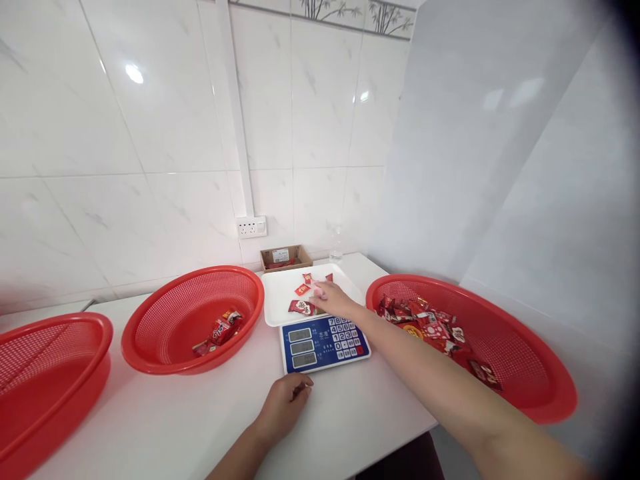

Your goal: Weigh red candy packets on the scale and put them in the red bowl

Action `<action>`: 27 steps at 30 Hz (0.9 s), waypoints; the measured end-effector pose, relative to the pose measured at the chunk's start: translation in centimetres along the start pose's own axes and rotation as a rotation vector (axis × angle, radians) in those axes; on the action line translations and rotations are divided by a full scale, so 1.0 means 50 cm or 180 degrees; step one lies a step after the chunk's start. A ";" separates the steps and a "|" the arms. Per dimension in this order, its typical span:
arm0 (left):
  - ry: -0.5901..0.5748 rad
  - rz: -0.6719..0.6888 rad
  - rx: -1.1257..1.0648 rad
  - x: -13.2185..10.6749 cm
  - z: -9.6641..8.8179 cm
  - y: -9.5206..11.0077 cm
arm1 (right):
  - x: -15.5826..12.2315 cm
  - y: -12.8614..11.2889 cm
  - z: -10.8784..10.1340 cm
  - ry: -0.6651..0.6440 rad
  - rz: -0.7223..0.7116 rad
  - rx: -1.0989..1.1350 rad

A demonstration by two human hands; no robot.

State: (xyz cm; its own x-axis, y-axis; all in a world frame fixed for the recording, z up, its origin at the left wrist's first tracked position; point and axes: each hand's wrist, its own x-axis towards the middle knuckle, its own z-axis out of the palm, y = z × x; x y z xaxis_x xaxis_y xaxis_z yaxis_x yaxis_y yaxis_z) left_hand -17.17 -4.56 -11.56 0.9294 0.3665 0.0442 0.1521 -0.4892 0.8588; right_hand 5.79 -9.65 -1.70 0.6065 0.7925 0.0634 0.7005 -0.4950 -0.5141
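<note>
A white surface (210, 420) spreads before me, with a large red basket (547, 373) of wrapped sweets (433, 327) at its right and another red basket (180, 333), holding fewer, towards the left. Between them sits a blue-fronted scale (325, 343) with a white tray (277, 293). The person's left hand (289, 403) rests just in front of the scale, loosely curled; I can't tell whether it holds anything. The right hand (327, 298) reaches over the tray, fingers bent down at a pinkish packet (318, 292); whether they pinch it, I can't tell. Beside them lies a dark-red packet (300, 307), on the tray.
</note>
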 end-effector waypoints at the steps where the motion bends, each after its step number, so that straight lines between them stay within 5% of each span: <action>1: -0.0003 -0.0008 0.0009 0.000 0.000 0.000 | 0.006 -0.006 0.005 -0.0005 0.0022 -0.0074; 11: 0.0018 0.0058 -0.0126 0.003 0.009 -0.015 | 0.075 -0.033 0.018 -0.0191 -0.0179 -0.0539; 20: 0.0007 0.0046 -0.0094 0.003 0.006 -0.014 | 0.035 -0.043 0.021 -0.0271 -0.0983 -0.0621; 27: -0.0013 0.0037 -0.0021 0.002 0.003 -0.007 | 0.016 -0.042 0.000 -0.0098 -0.0920 -0.0433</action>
State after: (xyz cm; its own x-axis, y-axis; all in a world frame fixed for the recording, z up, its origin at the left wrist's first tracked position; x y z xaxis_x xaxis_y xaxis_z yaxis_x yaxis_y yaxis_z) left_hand -17.10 -4.50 -11.93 0.9324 0.3576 0.0521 0.1390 -0.4881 0.8616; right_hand 4.82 -7.95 -0.59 0.3648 0.9167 0.1631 0.8873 -0.2892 -0.3592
